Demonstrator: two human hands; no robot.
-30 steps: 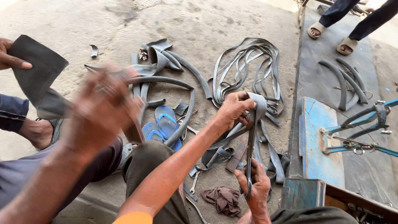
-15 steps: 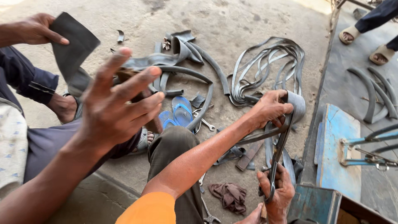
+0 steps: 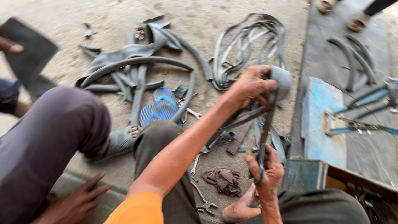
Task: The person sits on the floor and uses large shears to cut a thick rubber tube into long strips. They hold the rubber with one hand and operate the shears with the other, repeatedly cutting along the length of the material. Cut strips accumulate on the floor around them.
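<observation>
Bare concrete floor [image 3: 103, 16] all around. At nine o'clock, a co-worker's bent leg in purple trousers [image 3: 49, 137], with that person's hand [image 3: 78, 199] flat on the ground at seven. At three o'clock, a blue metal plate [image 3: 321, 120]. At eleven, a heap of cut grey tubes [image 3: 137, 62]; at twelve, a bundle of thin rubber loops [image 3: 248, 41].

Stretched near centre, running from one o'clock down to five, a dark rubber strip [image 3: 266, 124], nearly upright and taut. Left hand [image 3: 253, 85] clenched in a fist round its folded top end, arm bare up to an orange sleeve. Right hand [image 3: 265, 174] closed tight round its lower end, just above a bare foot [image 3: 240, 209].

At ten o'clock of centre, blue sandals [image 3: 161, 105] lying among the tubes. At six, a crumpled brown rag [image 3: 224, 180]. Just right of the sandals, a small spanner [image 3: 194, 113]; below the rag, pliers [image 3: 205, 204].
</observation>
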